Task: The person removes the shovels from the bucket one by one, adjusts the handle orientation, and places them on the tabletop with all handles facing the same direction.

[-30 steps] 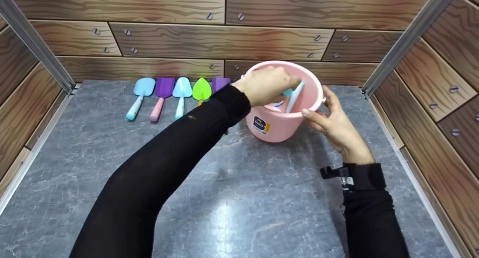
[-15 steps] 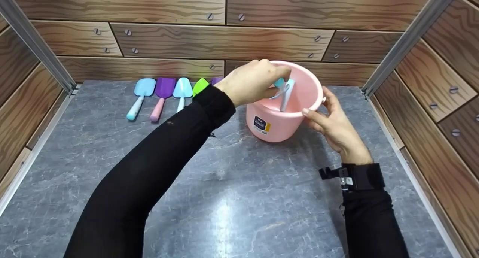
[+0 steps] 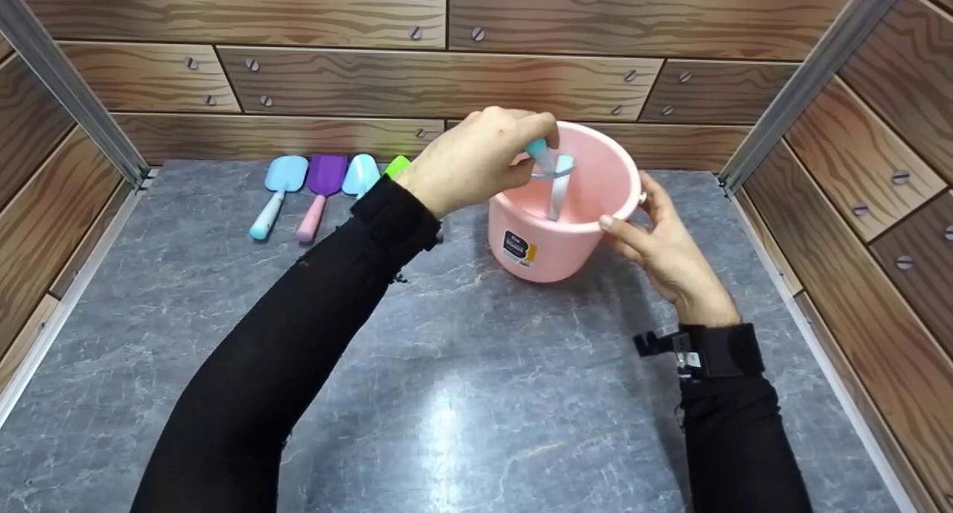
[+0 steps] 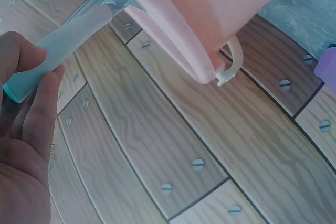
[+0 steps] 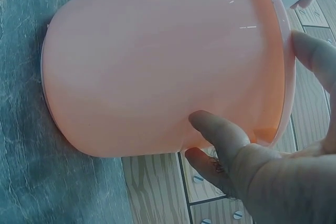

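A pink bucket (image 3: 547,249) with a dark label stands upright toward the back, right of centre. Between its thumb and fingers my left hand (image 3: 476,155) grips the pale blue handle (image 4: 73,40) of a small garden tool, teal at the end. The handle slants over the bucket's opening, and the tool's head is too unclear to name. A pale blue strip (image 3: 560,193) shows inside the bucket; whether it belongs to that tool I cannot tell. My right hand (image 3: 670,252) holds the bucket's right side, thumb at the rim, other fingers (image 5: 218,129) against the outer wall.
Left of the bucket lie a light blue shovel (image 3: 287,173), a purple shovel (image 3: 327,174), a second light blue shovel (image 3: 362,173) and a green trowel (image 3: 398,165), partly behind my left arm. A wood-patterned wall (image 3: 335,81) rises behind the grey marbled surface (image 3: 417,394).
My left hand has moved left and slightly up, from deep over the bucket to its left rim, drawing the tool along. The pale strip has shifted left too. My right hand has stayed put.
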A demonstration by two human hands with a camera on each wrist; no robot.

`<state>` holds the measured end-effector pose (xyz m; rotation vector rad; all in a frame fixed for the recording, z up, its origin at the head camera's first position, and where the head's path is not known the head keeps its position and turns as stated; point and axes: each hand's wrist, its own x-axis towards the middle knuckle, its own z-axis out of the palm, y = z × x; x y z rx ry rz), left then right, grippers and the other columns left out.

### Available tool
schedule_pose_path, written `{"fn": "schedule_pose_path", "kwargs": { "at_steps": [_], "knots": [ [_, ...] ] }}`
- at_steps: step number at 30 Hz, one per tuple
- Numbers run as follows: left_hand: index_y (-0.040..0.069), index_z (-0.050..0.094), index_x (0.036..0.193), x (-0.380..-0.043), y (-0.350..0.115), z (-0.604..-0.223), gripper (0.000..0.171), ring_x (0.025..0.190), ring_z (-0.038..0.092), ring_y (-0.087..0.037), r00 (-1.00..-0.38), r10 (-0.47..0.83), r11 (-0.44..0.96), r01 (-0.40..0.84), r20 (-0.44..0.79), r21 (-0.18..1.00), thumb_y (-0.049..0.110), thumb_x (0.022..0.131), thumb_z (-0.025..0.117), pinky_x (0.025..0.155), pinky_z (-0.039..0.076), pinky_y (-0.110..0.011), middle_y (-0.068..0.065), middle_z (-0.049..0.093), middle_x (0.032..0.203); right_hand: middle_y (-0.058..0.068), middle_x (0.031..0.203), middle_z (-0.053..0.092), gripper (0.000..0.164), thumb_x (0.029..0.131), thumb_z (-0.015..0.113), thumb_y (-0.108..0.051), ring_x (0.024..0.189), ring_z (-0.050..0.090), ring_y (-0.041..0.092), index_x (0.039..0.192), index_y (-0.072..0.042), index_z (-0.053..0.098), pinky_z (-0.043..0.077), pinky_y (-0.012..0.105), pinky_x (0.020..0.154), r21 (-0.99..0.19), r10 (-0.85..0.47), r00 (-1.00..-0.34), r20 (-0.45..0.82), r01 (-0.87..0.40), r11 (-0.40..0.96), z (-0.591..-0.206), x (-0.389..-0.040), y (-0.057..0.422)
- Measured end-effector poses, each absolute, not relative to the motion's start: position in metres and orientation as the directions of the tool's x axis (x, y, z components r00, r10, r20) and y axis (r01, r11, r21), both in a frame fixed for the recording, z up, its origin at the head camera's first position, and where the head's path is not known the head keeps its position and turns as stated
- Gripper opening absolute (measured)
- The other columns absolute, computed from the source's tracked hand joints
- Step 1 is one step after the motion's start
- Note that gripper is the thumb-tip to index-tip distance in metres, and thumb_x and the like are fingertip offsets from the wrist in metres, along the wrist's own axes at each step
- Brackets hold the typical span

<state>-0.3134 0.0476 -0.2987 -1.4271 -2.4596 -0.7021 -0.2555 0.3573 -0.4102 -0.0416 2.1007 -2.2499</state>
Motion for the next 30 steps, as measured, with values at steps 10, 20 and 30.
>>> {"fn": "schedule_pose_path", "kwargs": {
  "at_steps": [10, 20, 30],
  "knots": [
    [0.004, 0.074, 0.133, -0.296, 0.031, -0.291, 0.029, 0.095, 0.070, -0.026, -0.512, 0.705, 0.449, 0.858, 0.491, 0.250, -0.006, 0.107, 0.064, 0.083, 0.061, -0.036, -0.009, 0.083, 0.126, 0.021, 0.191, 0.011, 0.109, 0.109, 0.073, 0.001, 0.145, 0.062, 0.025, 0.189, -0.016, 0.001, 0.067, 0.024, 0.112, -0.997, -0.058, -0.998, -0.034, 0.038, -0.064, -0.409, -0.254, 0.357],
    [0.003, 0.074, 0.126, -0.284, 0.011, -0.300, 0.023, 0.095, 0.078, -0.028, -0.438, 0.635, 0.420, 0.887, 0.636, 0.191, -0.008, 0.107, 0.067, 0.088, 0.070, -0.039, -0.010, 0.086, 0.122, 0.022, 0.189, 0.013, 0.107, 0.109, 0.071, -0.001, 0.133, 0.069, 0.016, 0.189, -0.015, 0.001, 0.067, 0.023, 0.111, -0.999, -0.060, -0.998, -0.020, 0.023, -0.050, -0.410, -0.254, 0.357],
    [0.003, 0.077, 0.129, -0.271, -0.011, -0.311, 0.021, 0.118, 0.088, -0.028, -0.411, 0.545, 0.450, 0.879, 0.731, 0.159, -0.003, 0.110, 0.073, 0.101, 0.074, -0.039, -0.011, 0.089, 0.131, 0.022, 0.190, 0.012, 0.109, 0.109, 0.074, -0.002, 0.147, 0.062, 0.028, 0.189, -0.015, 0.002, 0.067, 0.024, 0.113, -0.999, -0.060, -0.998, -0.028, 0.031, -0.038, -0.409, -0.255, 0.357]
  ]
}}
